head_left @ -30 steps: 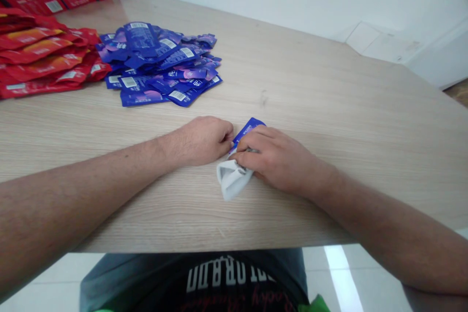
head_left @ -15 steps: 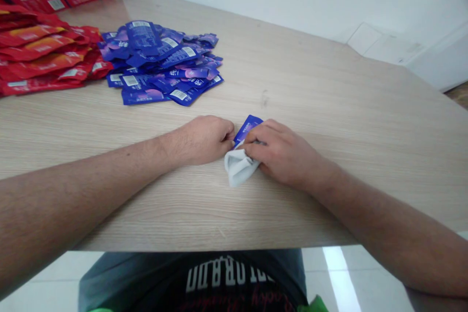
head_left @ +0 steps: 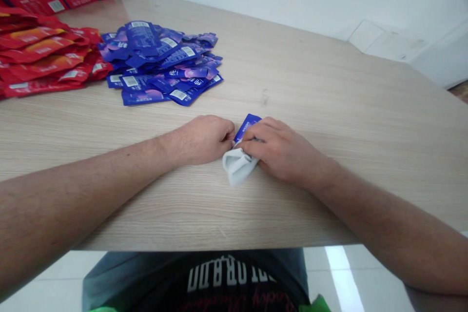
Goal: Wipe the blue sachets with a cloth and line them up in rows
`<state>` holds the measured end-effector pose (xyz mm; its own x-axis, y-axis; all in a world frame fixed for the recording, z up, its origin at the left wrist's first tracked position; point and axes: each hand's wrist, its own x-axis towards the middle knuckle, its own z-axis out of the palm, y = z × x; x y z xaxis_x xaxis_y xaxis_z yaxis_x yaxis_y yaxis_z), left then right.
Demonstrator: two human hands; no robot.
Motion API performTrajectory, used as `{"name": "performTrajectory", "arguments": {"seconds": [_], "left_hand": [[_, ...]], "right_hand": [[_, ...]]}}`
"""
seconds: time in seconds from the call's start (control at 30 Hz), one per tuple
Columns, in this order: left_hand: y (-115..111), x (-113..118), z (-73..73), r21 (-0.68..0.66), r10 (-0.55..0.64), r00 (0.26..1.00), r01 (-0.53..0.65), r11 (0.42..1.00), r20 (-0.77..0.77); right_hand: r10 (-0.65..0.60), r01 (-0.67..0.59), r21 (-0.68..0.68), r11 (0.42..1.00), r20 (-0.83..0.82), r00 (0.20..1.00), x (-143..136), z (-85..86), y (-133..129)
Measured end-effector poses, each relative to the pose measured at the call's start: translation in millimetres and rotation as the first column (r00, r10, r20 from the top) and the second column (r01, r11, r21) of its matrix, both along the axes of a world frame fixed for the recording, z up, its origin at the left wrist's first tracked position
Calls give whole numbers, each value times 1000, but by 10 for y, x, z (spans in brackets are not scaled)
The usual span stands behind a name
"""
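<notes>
While the right hand (head_left: 283, 148) pinches a crumpled white cloth (head_left: 239, 165) against a flat blue-and-purple foil sachet (head_left: 247, 125) on the pale wood-grain table (head_left: 292, 92), the left hand (head_left: 212, 139) curls closed at its edge — long axis slanting, far end tipped rightward.

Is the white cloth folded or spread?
Bunched, not spread: the white cloth hangs in creases from the right hand.
</notes>
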<state>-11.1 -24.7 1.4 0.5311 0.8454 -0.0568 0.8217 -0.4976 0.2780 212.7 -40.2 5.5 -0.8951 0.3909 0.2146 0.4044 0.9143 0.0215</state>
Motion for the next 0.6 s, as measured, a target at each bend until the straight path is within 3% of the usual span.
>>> {"name": "performTrajectory", "arguments": {"seconds": [0.07,0.2,0.37,0.5,0.6], "left_hand": [[-2,5,5,-2,10,1000,-10,1000,-4],[3,2,-1,3,-25,1000,25,1000,14],[9,4,-7,5,-6,1000,5,1000,10],[11,7,-9,5,-27,1000,27,1000,14],[13,4,-14,8,-12,1000,12,1000,6]], "right_hand": [[-39,39,12,999,-20,999,5,-2,6],[82,-82,-24,996,12,997,0,-2,6],[-25,26,13,1000,-42,999,9,-14,29],[86,-86,-28,996,13,996,3,-20,17],[15,-15,-3,1000,-29,999,9,-24,30]]}}
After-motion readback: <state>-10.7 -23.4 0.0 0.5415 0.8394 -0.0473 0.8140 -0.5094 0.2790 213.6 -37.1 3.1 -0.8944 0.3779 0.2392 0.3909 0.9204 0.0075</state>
